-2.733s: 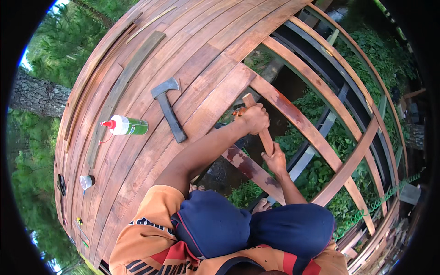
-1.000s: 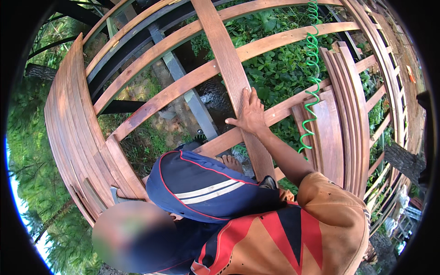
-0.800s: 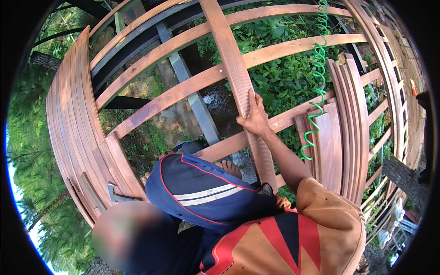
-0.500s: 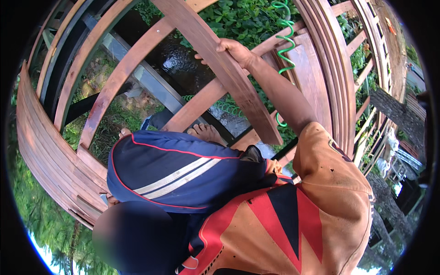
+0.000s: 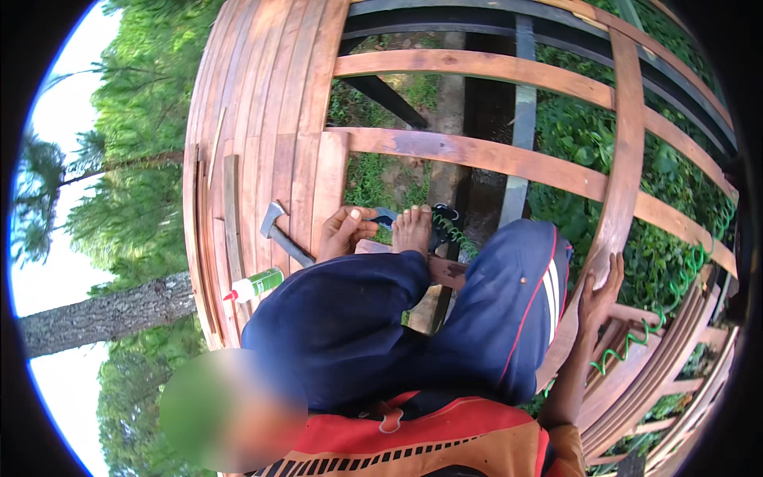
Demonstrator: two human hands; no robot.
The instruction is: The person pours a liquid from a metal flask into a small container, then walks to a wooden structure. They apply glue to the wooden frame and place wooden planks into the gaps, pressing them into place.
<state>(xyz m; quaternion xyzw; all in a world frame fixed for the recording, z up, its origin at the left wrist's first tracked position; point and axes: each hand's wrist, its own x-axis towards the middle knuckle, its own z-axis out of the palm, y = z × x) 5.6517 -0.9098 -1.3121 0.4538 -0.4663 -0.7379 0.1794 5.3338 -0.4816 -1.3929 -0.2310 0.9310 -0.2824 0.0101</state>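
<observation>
My right hand [image 5: 602,288] grips the edge of a long wooden board [image 5: 620,175] that lies across the joists at my right. My left hand [image 5: 345,227] is curled beside my bare foot [image 5: 411,230], near the edge of the planked deck; what it holds, if anything, is too small to make out. Left of that hand an axe [image 5: 288,242] lies on the planks, and below it a white and green bottle with a red tip [image 5: 259,284].
Open joists [image 5: 477,159] cross dark steel beams over plants and water. Planked decking [image 5: 262,95] spans the left, with loose strips [image 5: 231,207] on it. Stacked boards [image 5: 652,374] and a coiled green hose [image 5: 683,278] are at lower right. A tree trunk [image 5: 103,310] stands beyond the deck.
My view has swung back toward the deck, bringing the axe, bottle and left hand into sight. The board under my right hand now appears farther right, the hand lower along it.
</observation>
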